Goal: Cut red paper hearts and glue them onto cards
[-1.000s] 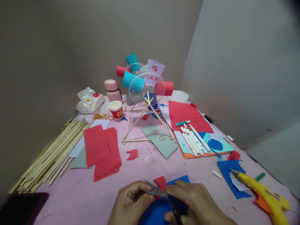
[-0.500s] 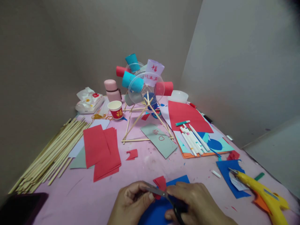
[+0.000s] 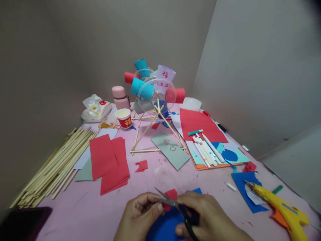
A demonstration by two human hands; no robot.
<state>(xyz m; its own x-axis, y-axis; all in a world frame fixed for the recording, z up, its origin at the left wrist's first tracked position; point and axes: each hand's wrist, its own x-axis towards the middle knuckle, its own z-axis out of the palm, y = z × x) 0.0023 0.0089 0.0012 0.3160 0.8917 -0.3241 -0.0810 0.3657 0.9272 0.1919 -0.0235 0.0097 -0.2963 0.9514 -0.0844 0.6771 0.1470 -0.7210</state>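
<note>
At the near edge of the table, my left hand (image 3: 142,214) pinches a small piece of red paper (image 3: 171,194) between thumb and fingers. My right hand (image 3: 205,214) is closed around the black handles of a pair of scissors (image 3: 172,202). The scissor blades are parted and point left, lying across the red paper close to my left fingertips. Beneath both hands is a sheet of blue paper (image 3: 163,226), partly covered by them. A red paper scrap (image 3: 141,166) with a notched edge lies farther ahead on the pink tablecloth.
A stick-framed wheel with paper cups (image 3: 157,97) stands at the back centre. Wooden sticks (image 3: 57,164) and red paper strips (image 3: 107,160) lie left. White markers (image 3: 207,150) rest on coloured sheets; a yellow glue gun (image 3: 281,204) lies right. A paper cup (image 3: 123,118) stands behind.
The scissor blades have opened wider, and the upper blade now sticks up past the red paper. My hands have shifted slightly, covering more of the blue sheet's far corner.
</note>
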